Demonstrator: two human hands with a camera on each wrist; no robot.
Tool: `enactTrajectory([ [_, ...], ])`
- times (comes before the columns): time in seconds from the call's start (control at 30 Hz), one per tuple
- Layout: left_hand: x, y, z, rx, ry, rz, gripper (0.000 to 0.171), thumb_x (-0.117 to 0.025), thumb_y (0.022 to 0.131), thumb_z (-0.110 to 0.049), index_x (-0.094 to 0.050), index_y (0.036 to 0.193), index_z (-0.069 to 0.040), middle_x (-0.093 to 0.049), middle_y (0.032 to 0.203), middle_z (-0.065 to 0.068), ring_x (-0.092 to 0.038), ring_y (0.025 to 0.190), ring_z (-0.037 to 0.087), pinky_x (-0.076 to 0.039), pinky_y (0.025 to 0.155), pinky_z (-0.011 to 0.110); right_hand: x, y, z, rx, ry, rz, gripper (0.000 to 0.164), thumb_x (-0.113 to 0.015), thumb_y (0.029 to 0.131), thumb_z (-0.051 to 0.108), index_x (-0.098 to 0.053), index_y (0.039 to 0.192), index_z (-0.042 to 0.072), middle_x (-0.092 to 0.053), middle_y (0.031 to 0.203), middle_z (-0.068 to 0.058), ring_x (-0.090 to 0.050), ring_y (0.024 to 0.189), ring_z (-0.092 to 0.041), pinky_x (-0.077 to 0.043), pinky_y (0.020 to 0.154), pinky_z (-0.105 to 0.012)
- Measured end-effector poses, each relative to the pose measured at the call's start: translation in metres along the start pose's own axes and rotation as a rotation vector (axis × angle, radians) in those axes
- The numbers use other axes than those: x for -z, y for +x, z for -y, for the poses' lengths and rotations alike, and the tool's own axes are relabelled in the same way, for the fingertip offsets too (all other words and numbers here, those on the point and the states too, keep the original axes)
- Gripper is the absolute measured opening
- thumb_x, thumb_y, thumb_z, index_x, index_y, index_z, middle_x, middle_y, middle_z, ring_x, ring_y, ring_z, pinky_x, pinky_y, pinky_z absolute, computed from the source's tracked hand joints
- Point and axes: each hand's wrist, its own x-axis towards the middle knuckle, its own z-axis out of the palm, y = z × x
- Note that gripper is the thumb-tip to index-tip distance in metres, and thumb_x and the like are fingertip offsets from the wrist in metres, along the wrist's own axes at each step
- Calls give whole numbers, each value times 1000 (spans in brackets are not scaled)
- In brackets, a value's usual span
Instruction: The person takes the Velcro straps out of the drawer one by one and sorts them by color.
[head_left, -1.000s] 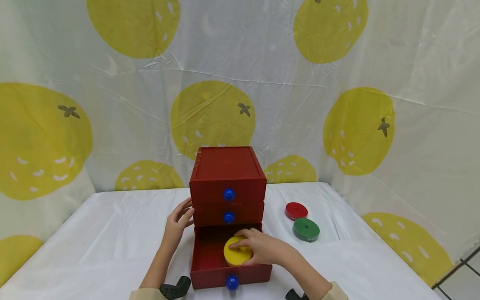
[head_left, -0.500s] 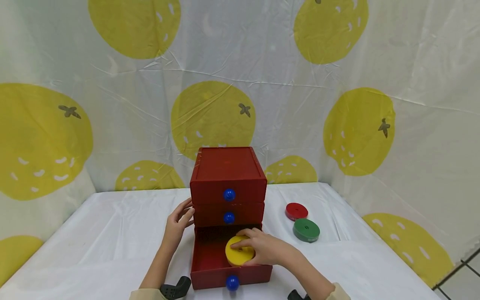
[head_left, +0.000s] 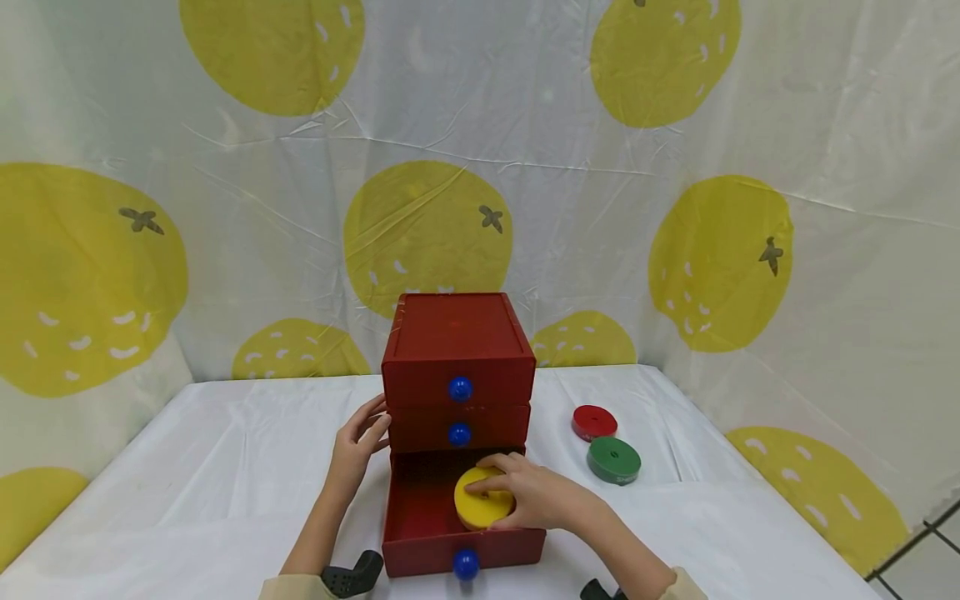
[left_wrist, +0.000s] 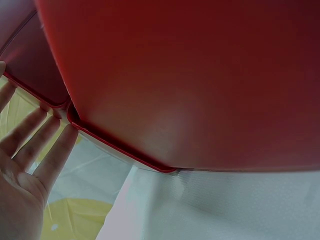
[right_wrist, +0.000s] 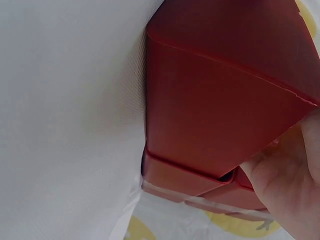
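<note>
A red cabinet (head_left: 459, 329) with three stacked drawers and blue round knobs stands on the white-covered table. Its bottom drawer (head_left: 420, 557) is pulled out. In that drawer, toward the front right, my right hand (head_left: 536, 493) grips a thick round yellow disc (head_left: 471, 502), fingers over its top and thumb at its near edge. My left hand (head_left: 358, 442) rests its fingertips against the cabinet's left side, fingers extended. The left wrist view shows that hand (left_wrist: 30, 165) at the cabinet's edge. In the right wrist view the drawer wall hides the disc from my right hand (right_wrist: 285, 185).
To the right of the cabinet lie a red disc (head_left: 594, 422) and a green disc (head_left: 613, 460), close together. The upper two drawers are closed. A cloth printed with yellow fruit (head_left: 427, 229) hangs behind and at the sides of the table.
The right hand, still gripping the yellow disc, has shifted very slightly to the right inside the drawer. The left hand and the cabinet hold their places.
</note>
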Motion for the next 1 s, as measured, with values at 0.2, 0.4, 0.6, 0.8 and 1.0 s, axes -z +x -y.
enactTrajectory([
  [0.2, 1, 0, 1, -4, 8, -6, 41, -51, 93, -22, -47, 131, -9, -54, 121, 6, -55, 99, -5, -52, 76, 24, 1, -1, -1, 0, 5, -8, 44, -67, 78, 40, -57, 121, 36, -46, 132, 0, -42, 115, -19, -46, 92, -29],
  [0.4, 0, 1, 2, 7, -8, -3, 42, -52, 92, -23, -47, 131, -10, -53, 123, 7, -55, 100, -4, -53, 76, 24, 1, -3, -1, 3, 7, -16, 43, -67, 78, 40, -57, 121, 36, -45, 133, 0, -42, 116, -19, -46, 92, -30],
  [0.6, 0, 1, 2, 22, -7, -6, 40, -53, 92, -24, -48, 130, -14, -54, 121, 4, -55, 100, -4, -53, 77, 25, 4, -4, -1, -18, 33, -9, 44, -67, 78, 39, -57, 120, 36, -45, 133, 0, -42, 116, -19, -46, 92, -31],
  [0.8, 1, 1, 2, 21, 2, -7, 41, -52, 92, -24, -48, 131, -13, -53, 123, 5, -55, 99, -4, -53, 77, 25, 5, -4, -1, -28, 43, -10, 43, -67, 78, 40, -57, 120, 37, -45, 134, 0, -42, 117, -20, -46, 93, -34],
  [1.0, 0, 0, 2, 16, -7, -5, 40, -52, 92, -23, -48, 130, -14, -54, 122, 5, -55, 99, -4, -53, 76, 24, 5, -5, -2, -28, 53, -14, 44, -68, 78, 39, -57, 120, 36, -44, 134, 0, -42, 118, -20, -47, 93, -35],
])
